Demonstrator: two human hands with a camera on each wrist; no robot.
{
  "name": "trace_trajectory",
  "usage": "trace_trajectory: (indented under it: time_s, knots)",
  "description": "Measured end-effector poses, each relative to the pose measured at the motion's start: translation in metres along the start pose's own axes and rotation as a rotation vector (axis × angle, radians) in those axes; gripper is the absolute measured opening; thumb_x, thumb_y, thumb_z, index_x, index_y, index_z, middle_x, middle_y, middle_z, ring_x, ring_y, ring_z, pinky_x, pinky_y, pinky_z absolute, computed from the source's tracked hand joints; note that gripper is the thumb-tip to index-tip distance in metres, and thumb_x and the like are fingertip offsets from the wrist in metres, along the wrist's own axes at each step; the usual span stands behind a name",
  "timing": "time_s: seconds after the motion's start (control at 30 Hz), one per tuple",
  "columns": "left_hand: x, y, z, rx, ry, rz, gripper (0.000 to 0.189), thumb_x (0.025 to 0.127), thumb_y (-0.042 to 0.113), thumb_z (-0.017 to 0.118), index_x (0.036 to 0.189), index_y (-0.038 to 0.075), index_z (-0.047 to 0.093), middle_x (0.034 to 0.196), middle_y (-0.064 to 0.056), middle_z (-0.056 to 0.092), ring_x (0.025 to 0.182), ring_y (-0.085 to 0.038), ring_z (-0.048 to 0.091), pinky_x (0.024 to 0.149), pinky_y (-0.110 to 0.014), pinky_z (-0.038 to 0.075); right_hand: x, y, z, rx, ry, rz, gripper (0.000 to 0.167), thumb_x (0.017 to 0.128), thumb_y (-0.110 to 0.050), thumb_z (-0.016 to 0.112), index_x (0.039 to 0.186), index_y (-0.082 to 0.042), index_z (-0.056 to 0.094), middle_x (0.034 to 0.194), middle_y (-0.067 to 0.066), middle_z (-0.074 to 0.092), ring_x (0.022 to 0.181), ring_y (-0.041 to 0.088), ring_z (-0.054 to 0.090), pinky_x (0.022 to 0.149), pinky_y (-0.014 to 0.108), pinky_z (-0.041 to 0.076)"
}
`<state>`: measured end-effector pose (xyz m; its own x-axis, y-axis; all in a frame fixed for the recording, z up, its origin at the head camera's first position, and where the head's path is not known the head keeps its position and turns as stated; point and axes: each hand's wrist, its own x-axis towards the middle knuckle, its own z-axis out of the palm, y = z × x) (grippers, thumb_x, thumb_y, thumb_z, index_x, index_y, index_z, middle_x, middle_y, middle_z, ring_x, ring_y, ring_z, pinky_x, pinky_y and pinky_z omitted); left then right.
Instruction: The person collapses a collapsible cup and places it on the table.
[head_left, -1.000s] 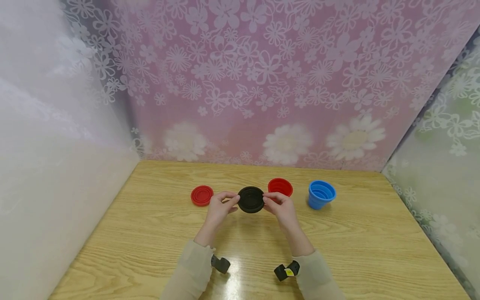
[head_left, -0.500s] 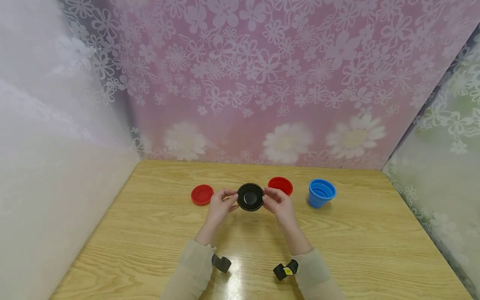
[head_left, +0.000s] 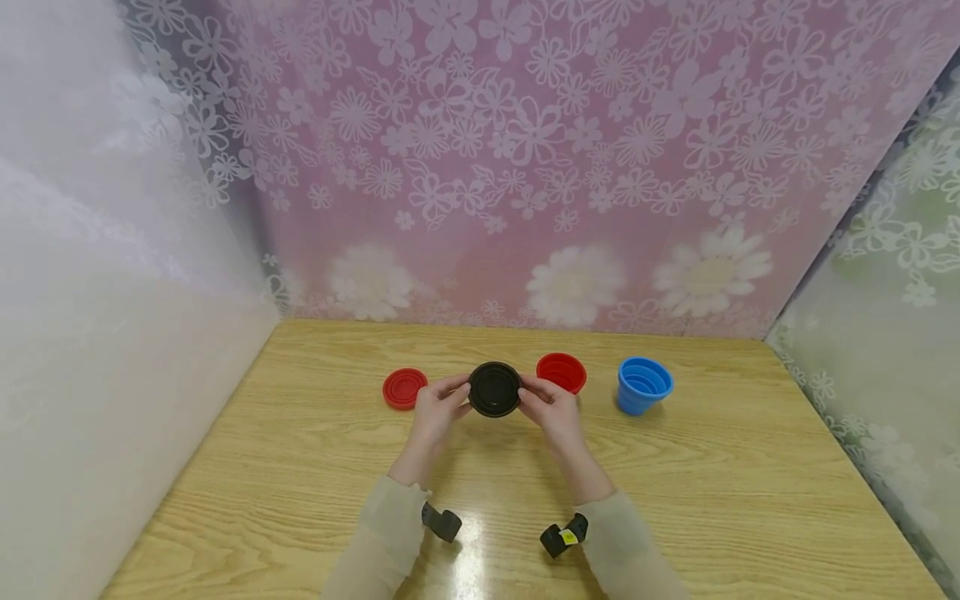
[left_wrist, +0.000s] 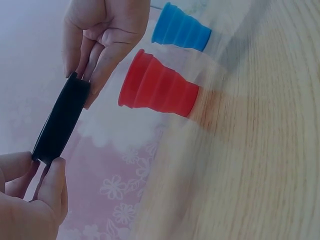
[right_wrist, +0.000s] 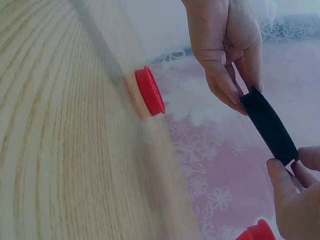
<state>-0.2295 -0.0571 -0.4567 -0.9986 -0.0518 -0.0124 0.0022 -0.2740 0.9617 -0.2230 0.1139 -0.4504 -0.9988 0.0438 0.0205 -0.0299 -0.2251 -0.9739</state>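
A black collapsible cup (head_left: 494, 389), folded flat into a disc, is held above the table with its ringed face toward the head camera. My left hand (head_left: 437, 412) pinches its left rim between thumb and fingers, and my right hand (head_left: 553, 414) pinches the right rim. Seen edge-on in the left wrist view, the black cup (left_wrist: 61, 120) is a thin dark slab spanning both hands. Behind my right hand stands a red collapsible cup (head_left: 561, 372), pulled out to full height and partly covered. Just beyond my left hand a flattened red collapsible cup (head_left: 403, 389) lies on the table.
A blue collapsible cup (head_left: 643, 385), extended, stands on the wooden table (head_left: 750, 467) to the right of the red one. Flower-patterned cloth (head_left: 480, 167) rises behind the table, with pale panels at both sides. Dark wrist cameras (head_left: 442, 523) are strapped at the sleeves.
Both hands have carried the black cup slightly up and left in the head view. Its tilt has changed, and its inner base first bulged lighter, then turned dark again. The other cups stay put.
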Motion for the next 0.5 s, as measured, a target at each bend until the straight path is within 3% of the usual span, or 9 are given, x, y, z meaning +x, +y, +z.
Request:
trace_trajectory:
  time_s: [0.1,0.27,0.5]
  knots:
    - [0.007,0.001,-0.004,-0.016,0.04,-0.052,0.026,0.083,-0.002,0.057,0.107,-0.012,0.057,0.098,-0.013,0.059,0.078,-0.012,0.058,0.072,-0.032,0.05,0.006,0.002,0.007,-0.006,-0.001,0.029,0.03,0.082,0.008,0.055,0.112,0.014,0.053,0.103,0.02,0.06,0.08,0.012,0.061,0.074,0.03,0.049]
    - [0.02,0.0,-0.014,-0.045,0.074,-0.085,0.026,0.083,-0.004,0.056,0.107,-0.013,0.056,0.094,-0.009,0.061,0.076,-0.011,0.058,0.07,-0.032,0.051,0.017,0.008,0.019,-0.046,-0.008,0.043,0.031,0.083,0.008,0.054,0.113,0.013,0.052,0.108,0.025,0.056,0.085,0.016,0.06,0.077,0.034,0.047]
    - [0.035,-0.006,-0.028,0.022,0.106,-0.085,0.024,0.085,-0.003,0.055,0.107,-0.01,0.058,0.104,-0.016,0.058,0.084,-0.015,0.058,0.076,-0.037,0.049,0.037,0.022,0.033,-0.079,0.007,0.109,0.032,0.084,0.003,0.056,0.115,0.008,0.054,0.113,0.024,0.054,0.091,0.022,0.059,0.078,0.034,0.048]
